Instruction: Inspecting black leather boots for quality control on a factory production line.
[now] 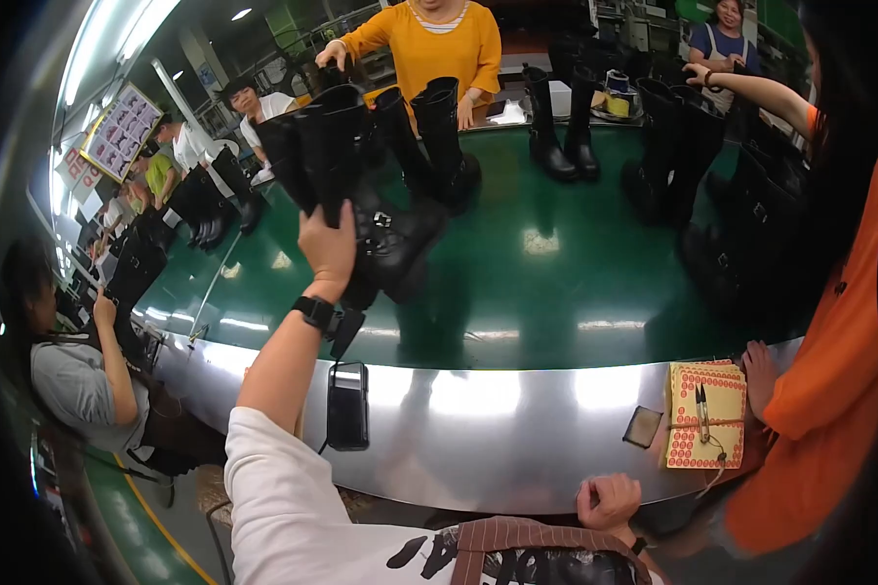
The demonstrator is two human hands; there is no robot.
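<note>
My left hand (pixel 327 249) reaches forward over the green table surface, its fingers wrapped round a tall black boot (pixel 327 146) with a small metal buckle near the ankle. A second dark shaft stands close against it, and the two overlap, so where one ends is hard to tell. The boot is tilted, its foot toward the right. Down by the steel edge in front of my body, my right hand (pixel 610 502) is curled into a loose fist, with nothing showing in it.
On the steel ledge (pixel 458 390) lie a black phone-like case (pixel 348 407), a small dark-edged pad (pixel 643 426), and stacked yellow cards (pixel 683 390) with thread snips (pixel 703 409) on top. More black boots (pixel 551 127) stand across the green table (pixel 546 283). A co-worker in orange (pixel 829 322) is close on the right; another in yellow (pixel 439 49) stands opposite.
</note>
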